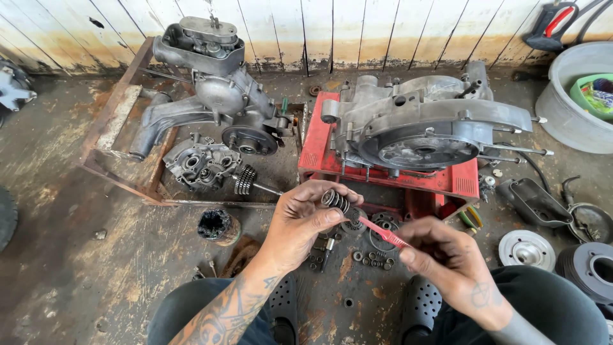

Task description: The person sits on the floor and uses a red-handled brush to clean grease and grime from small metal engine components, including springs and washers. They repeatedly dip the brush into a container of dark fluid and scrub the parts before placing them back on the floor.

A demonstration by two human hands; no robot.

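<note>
Your left hand (300,220) is closed on a small gear cluster (336,200), thumb and fingertips pinching its toothed rings, holding it in the air above the floor (76,268), between your knees and the red stand (389,177). Your right hand (447,259) is closed too, pinching the near end of a thin red tool (378,231) whose far tip meets the cluster.

The cluster looks like solid steel: probably heavy for its size, fully stiff, and likely oily, so it may slip. The teeth give grip, so hold it across the rings as you do now, not by the smooth end. The red tool looks light and slender and may flex if you lean on it; a hold nearer the tip would steady it.

Directly under your hands, loose rings, bolts and a round plate (383,236) lie on the rusty floor. A dropped part would land among them.

Beyond them the red stand carries a grey engine case (421,121) with studs sticking out to the right. To the left, a rusty frame (121,115) holds another engine (211,83), a smaller case half (201,163), and a geared shaft (250,182). A dirty can (217,225) stands near your left wrist. On the right lie a dark cover (533,201), a silver disc (527,249), and a grey tub (575,96).
</note>
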